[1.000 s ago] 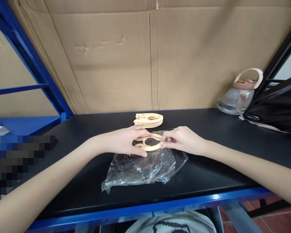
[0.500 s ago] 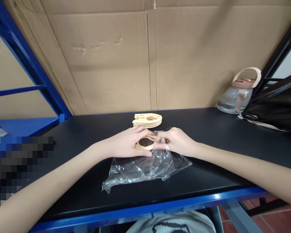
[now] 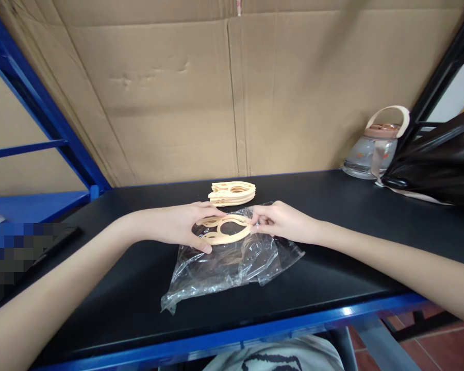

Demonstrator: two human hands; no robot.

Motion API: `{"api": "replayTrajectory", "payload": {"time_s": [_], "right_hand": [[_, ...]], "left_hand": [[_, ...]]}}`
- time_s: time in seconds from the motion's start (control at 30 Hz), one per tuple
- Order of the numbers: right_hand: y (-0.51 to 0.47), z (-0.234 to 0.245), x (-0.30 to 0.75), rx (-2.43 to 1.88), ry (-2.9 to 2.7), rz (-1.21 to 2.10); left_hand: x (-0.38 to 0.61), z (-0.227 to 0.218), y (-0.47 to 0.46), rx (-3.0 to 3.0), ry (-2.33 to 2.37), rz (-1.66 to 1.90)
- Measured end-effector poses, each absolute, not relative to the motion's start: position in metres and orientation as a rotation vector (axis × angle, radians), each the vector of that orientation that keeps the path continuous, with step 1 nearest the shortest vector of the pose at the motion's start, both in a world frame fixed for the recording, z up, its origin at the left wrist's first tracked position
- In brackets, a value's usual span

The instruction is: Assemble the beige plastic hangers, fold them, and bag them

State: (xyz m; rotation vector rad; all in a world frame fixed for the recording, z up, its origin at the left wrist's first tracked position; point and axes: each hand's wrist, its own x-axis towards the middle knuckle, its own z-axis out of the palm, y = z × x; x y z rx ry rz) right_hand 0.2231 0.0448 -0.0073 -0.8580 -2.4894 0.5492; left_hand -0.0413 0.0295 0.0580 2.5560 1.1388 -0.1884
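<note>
A cream folding hanger (image 3: 234,238) with a rounded loop lies over a crumpled clear plastic bag (image 3: 216,278). My right hand (image 3: 274,221) pinches the loop's right end between thumb and fingers. Around the hanger's left end, my left hand (image 3: 178,226) is spread, its fingers touching the far edge and its thumb stretched out by the near edge. Part of the hanger's left end is hidden under that hand. Just behind, a stack of similar cream hangers (image 3: 234,195) rests on the black tabletop (image 3: 139,304).
Cardboard (image 3: 158,103) stands behind the table. At the back right are a clear jug (image 3: 371,154) with a pink lid and a shiny black bag (image 3: 441,159). A blue metal frame (image 3: 50,113) rises at the left, and a blue edge (image 3: 201,344) runs along the front.
My left hand has drawn back to the left and its fingers have spread, uncovering more of the hanger. My right hand keeps its pinch on the right end.
</note>
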Motion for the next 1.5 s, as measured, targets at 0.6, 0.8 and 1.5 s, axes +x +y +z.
{"api": "replayTrajectory", "payload": {"time_s": [0.6, 0.8, 1.5], "right_hand": [[0.038, -0.006, 0.219, -0.944, -2.536, 0.180], [0.038, -0.003, 0.229, -0.929, -2.544, 0.038], [0.033, -0.002, 0.229, -0.834, -2.739, 0.021]], "left_hand": [[-0.037, 0.057, 0.030, 2.520, 1.142, -0.145], [-0.050, 0.067, 0.032, 2.484, 1.192, -0.248], [-0.044, 0.059, 0.034, 2.504, 1.166, -0.222]]}}
